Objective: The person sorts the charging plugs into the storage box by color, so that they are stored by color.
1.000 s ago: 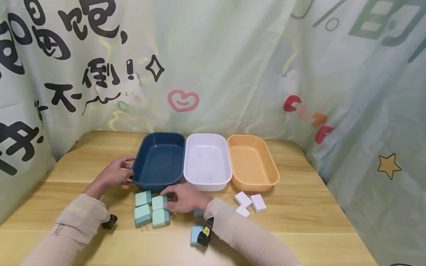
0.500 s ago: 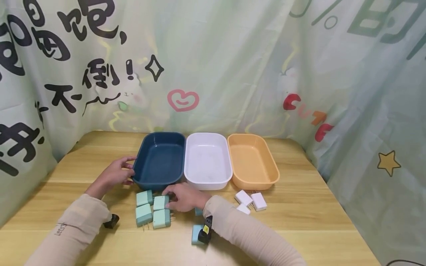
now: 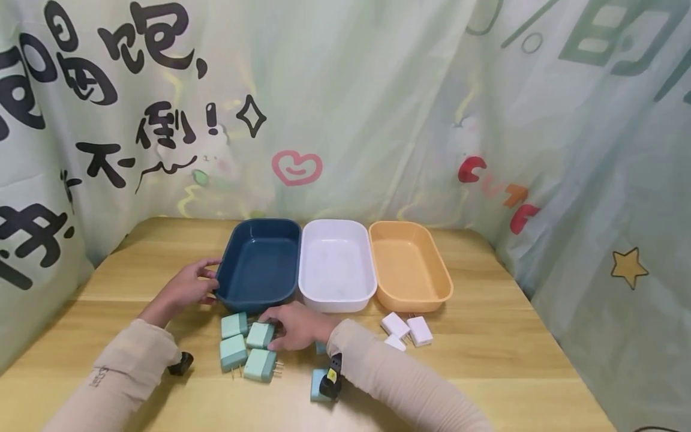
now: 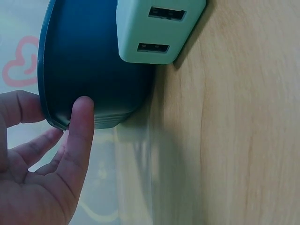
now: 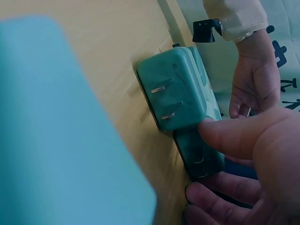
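My left hand rests at the left side of a dark blue tray, its fairly straight fingers touching the rim and outer wall. In the left wrist view, one fingertip lies against that wall. My right hand pinches a mint-green USB charger between thumb and fingers. In the right wrist view, this charger is partly hidden behind another green charger with two prongs showing. More green chargers lie beside it, in front of the blue tray.
A white tray and an orange tray stand in a row right of the blue one. Several white chargers lie before them. Light blue chargers sit under the right forearm, partly hidden. A printed curtain hangs behind the table.
The charger at my right fingers has shifted slightly down. The near green charger has moved down and turned a little. My left hand stays at the blue tray.
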{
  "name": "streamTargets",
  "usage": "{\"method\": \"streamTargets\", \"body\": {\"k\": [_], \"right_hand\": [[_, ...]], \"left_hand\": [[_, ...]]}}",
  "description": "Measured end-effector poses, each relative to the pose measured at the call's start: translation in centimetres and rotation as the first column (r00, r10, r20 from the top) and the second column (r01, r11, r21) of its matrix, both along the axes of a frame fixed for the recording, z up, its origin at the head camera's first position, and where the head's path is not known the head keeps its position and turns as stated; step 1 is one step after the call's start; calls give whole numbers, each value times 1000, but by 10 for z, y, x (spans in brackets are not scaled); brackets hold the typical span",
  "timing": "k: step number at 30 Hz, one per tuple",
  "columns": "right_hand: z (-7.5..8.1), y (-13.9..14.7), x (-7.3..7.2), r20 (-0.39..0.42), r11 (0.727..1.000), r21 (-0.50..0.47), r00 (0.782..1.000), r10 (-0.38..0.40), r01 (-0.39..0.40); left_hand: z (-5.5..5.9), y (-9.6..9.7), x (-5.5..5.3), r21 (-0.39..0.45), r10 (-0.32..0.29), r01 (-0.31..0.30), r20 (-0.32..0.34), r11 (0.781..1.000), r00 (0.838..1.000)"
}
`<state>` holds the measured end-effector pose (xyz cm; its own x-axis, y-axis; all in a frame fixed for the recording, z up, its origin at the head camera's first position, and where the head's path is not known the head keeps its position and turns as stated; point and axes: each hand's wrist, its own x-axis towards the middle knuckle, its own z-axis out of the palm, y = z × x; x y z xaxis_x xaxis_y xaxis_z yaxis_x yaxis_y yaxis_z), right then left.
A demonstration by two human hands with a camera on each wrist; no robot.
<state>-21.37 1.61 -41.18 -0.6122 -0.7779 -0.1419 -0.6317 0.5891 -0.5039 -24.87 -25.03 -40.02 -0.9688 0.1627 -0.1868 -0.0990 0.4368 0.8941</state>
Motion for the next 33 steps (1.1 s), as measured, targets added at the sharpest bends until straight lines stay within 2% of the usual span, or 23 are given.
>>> {"method": "streamTargets", "body": {"k": [3,11,24,33], "right_hand": [[3,1,-1,-18,1000,0,1000,10,-10],[4,-1,-2,-30,999,29,999,36,-35],[5,1,-2,-65,998,-28,997,-49,48],[6,5,0,-96,999,-38,995,-40,37]], "left_hand": [[2,1,0,1,-9,9,-13,1000,1000],[5,2,3,-10,-4,4,-1,1000,1000],[3,2,1,11,3,-3,-2,1000,1000],[4,2,1,25,-1,1,-9,1000,1000]]}}
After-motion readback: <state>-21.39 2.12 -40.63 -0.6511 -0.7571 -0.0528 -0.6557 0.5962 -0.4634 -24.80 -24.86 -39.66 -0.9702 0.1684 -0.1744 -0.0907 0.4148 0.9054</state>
